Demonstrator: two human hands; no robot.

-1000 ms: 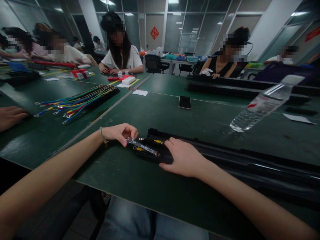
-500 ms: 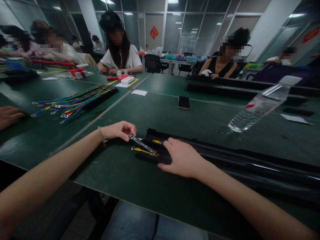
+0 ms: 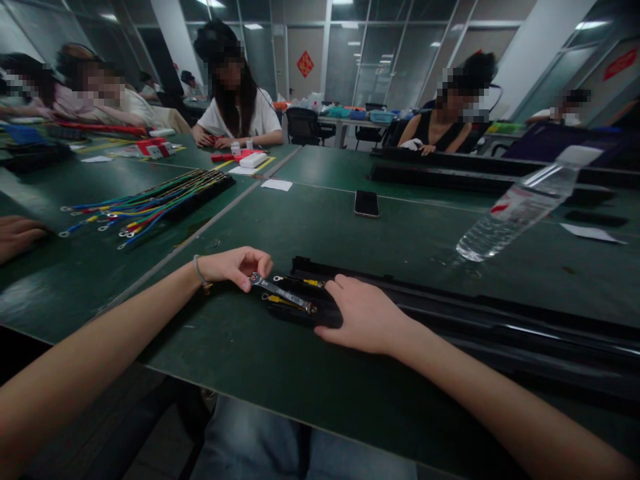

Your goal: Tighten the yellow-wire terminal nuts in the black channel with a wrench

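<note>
My left hand pinches the near end of a silver wrench. The wrench's other end sits at a bolt inside the end of a long black rail. Two yellow-sleeved ring terminals lie in that rail end; the wrench partly covers the lower one. My right hand is wrapped over the rail just right of the bolt, with thumb on the near side and fingers on the far side.
A clear water bottle appears tilted at the right. A phone lies beyond the rail. Bundled coloured cables with ring terminals are at the left, near another person's hand. Co-workers sit across the green table.
The wrench's held end has swung slightly left and down, with my left hand, while its other end stays at the bolt. My right hand keeps its place on the rail.
</note>
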